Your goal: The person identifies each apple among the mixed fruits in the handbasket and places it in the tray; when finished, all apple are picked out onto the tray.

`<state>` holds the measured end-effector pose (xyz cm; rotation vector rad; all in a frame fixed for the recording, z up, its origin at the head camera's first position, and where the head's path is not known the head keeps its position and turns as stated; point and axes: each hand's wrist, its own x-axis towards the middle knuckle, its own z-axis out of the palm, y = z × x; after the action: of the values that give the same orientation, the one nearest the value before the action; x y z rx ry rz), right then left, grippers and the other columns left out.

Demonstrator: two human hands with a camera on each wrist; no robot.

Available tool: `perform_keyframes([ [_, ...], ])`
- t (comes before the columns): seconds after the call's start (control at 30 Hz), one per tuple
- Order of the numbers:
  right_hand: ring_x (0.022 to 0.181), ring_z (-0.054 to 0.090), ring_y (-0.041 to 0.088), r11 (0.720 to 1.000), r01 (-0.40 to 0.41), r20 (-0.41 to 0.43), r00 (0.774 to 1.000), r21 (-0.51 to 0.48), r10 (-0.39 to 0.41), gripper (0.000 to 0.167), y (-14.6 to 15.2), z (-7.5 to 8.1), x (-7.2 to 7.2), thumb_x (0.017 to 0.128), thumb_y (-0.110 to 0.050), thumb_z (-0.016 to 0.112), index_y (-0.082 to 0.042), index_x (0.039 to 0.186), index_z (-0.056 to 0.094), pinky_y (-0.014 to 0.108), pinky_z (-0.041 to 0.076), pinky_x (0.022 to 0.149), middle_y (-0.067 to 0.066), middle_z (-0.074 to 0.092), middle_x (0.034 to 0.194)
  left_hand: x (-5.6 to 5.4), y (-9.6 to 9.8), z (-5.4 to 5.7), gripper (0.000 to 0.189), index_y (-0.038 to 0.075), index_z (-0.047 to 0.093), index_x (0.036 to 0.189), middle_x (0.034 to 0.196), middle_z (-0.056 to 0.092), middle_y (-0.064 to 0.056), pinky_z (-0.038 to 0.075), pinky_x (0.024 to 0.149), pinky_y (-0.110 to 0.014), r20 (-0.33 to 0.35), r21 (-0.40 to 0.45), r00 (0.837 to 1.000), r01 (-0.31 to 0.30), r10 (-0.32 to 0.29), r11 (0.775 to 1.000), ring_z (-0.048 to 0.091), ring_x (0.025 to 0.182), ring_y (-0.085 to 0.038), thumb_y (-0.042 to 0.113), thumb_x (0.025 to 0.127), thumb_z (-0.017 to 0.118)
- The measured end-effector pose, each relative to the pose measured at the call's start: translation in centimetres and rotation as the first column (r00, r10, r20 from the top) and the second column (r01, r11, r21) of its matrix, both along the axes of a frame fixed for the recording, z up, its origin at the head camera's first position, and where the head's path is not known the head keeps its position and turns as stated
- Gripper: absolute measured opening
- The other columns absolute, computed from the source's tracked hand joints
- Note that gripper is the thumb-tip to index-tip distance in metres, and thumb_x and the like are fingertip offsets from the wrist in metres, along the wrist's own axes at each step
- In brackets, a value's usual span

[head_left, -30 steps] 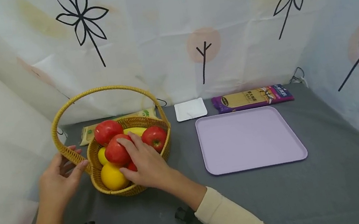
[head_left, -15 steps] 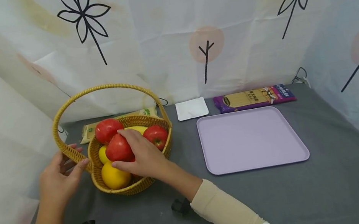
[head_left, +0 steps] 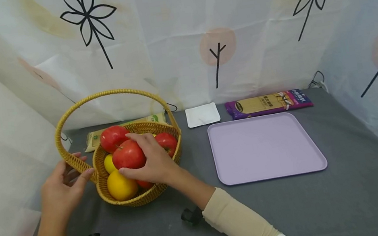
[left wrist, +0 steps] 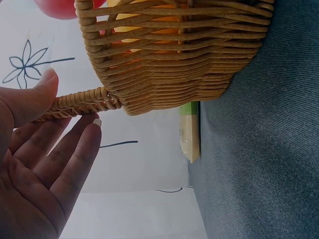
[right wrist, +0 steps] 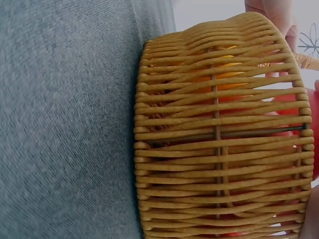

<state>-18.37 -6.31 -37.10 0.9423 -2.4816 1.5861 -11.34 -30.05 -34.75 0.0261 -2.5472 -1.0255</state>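
Observation:
A yellow wicker basket (head_left: 142, 199) with a tall arched handle (head_left: 108, 93) stands on the left of the table, filled with fruit. My left hand (head_left: 61, 192) pinches the base of the handle between thumb and fingers, as the left wrist view also shows. Inside the basket, my right hand (head_left: 155, 159) grips a red apple (head_left: 127, 155) from its right side. Around that apple lie another red apple (head_left: 113, 138), a third red apple (head_left: 168, 142), an orange (head_left: 121, 185) and a yellow fruit (head_left: 109, 163). Red fruit beneath my right hand is partly hidden.
A pale purple tray (head_left: 266, 147) lies right of the basket. Behind it are a purple-and-gold packet (head_left: 268, 104) and a white square item (head_left: 202, 115). A yellow-green packet (head_left: 94, 140) lies behind the basket, against the printed curtain (head_left: 171, 47).
My right hand has closed around the front apple and shifted it slightly up and to the right, showing more of the red fruit below. My left hand has stayed at the handle.

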Motion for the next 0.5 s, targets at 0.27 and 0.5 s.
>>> perform_keyframes([
  [0.27,0.113,0.050,0.012,0.995,-0.067,-0.096,0.993,0.072,0.073,0.070,1.3,0.6,0.2,0.082,-0.037,0.079,-0.020,0.141,0.047,0.023,0.052,0.086,-0.001,0.046,0.138,0.2,-0.1,-0.1,0.053,0.002,0.053,0.138,0.125,0.064,-0.013,0.046,0.076,-0.003,0.003,0.013,1.000,0.006,-0.007,1.000,0.050,0.096,0.020,0.017,0.093,0.075],
  [0.5,0.109,0.051,0.013,0.990,-0.066,-0.009,0.998,0.122,0.068,0.079,3.2,2.1,0.5,0.079,-0.033,0.081,-0.017,0.144,0.039,0.024,0.054,0.083,-0.001,0.045,0.137,0.0,-0.1,-0.1,0.053,0.002,0.053,0.138,0.125,0.064,-0.009,0.046,0.076,-0.003,-0.006,0.018,1.000,0.014,-0.014,1.000,0.051,0.097,0.019,0.017,0.093,0.075],
])
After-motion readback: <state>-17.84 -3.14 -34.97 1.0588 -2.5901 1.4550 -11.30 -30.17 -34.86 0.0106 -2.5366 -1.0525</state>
